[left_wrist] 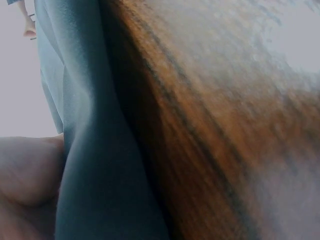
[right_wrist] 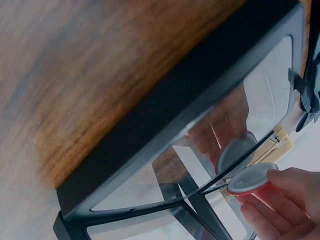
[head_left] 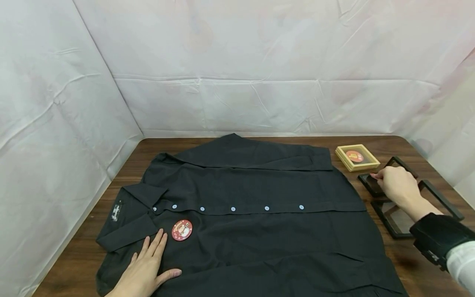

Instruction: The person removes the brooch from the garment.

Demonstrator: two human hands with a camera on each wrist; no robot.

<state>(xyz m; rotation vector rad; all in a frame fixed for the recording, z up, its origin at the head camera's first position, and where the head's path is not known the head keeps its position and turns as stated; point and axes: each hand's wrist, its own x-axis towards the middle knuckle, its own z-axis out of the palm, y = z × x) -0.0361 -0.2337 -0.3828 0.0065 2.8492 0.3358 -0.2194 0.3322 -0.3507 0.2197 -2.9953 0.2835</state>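
A black button-up shirt (head_left: 252, 235) lies spread on the table with its collar to the left. On its lower left part rests my left hand (head_left: 142, 266), palm down with fingers spread, just below a round red badge (head_left: 182, 230) on the cloth. My right hand (head_left: 400, 187) is over a black display case (head_left: 367, 183) standing unfolded at the right. In the right wrist view, thumb and fingers pinch a round badge (right_wrist: 252, 178) with a pale back and red rim; a clear pane mirrors it. The head view mostly hides this badge behind the hand.
Nearer on the right lies another unfolded black case (head_left: 393, 222) with clear panes. A yellow case (head_left: 358, 157) with a red-orange badge inside sits at the back right. White cloth (head_left: 259, 107) hangs behind the wooden table (head_left: 378, 144).
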